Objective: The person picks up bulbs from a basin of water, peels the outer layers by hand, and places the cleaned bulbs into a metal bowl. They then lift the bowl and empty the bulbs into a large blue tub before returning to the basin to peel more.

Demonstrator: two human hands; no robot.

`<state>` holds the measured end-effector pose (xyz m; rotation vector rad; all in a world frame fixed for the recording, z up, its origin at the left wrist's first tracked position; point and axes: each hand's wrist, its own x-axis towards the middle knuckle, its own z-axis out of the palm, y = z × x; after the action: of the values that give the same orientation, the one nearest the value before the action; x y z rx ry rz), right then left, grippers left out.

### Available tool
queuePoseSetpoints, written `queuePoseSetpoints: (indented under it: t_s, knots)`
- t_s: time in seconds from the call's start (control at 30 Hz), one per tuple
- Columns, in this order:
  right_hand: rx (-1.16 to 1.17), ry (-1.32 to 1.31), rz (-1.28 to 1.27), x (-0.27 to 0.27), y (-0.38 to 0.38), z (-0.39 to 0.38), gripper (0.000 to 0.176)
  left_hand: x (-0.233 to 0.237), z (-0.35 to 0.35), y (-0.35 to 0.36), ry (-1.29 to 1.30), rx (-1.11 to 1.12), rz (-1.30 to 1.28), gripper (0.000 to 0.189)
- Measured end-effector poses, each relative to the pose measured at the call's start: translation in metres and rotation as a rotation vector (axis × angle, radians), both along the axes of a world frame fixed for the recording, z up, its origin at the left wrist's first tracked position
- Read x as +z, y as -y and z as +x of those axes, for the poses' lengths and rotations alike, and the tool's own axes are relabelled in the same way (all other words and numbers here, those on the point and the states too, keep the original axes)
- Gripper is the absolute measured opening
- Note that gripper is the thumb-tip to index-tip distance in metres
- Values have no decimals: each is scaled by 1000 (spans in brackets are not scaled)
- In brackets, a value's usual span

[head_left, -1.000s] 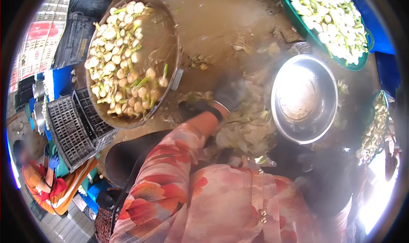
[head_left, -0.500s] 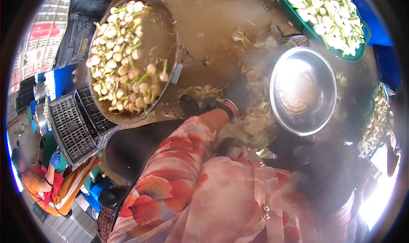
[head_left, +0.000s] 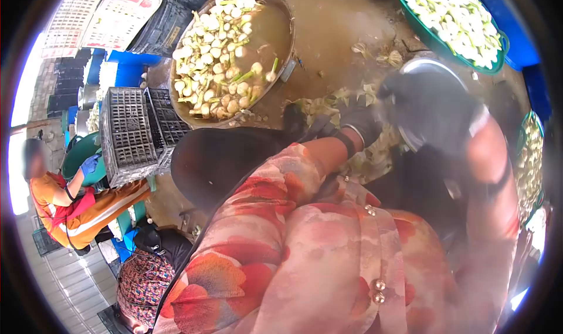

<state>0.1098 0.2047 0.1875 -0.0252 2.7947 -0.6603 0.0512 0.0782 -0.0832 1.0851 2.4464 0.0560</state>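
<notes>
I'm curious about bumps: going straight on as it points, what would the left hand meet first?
Probably the gloved right hand, just beyond the left hand in the picture, but depth is unclear.

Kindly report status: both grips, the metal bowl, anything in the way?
Left grip by pale peelings, hold unclear. Right grip blurred, hold unclear. Metal bowl partly hidden behind right grip.

No text, label or number can be read
</notes>
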Motion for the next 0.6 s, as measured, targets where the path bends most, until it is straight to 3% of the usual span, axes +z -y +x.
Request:
queuePoseSetpoints:
  t_s: [0.1,0.23,0.3,0.5,0.6]
  knots:
    - [81,-19,-17,-25,-13,-14,47,58,6,3,134,65,48,54]
    - [42,29,98,-19,-14,-15,50,38,3,31,85,110,91,54]
    - [-21,14,121,-22,-14,-9,51,24,-3,43,124,136,-17,54]
    - [-18,-103,28,-42,-33,7,44,25,-10,46,236,108,-122,50]
    - [-47,-56,57,-33,-25,5,41,24,-5,32,155,49,301,32]
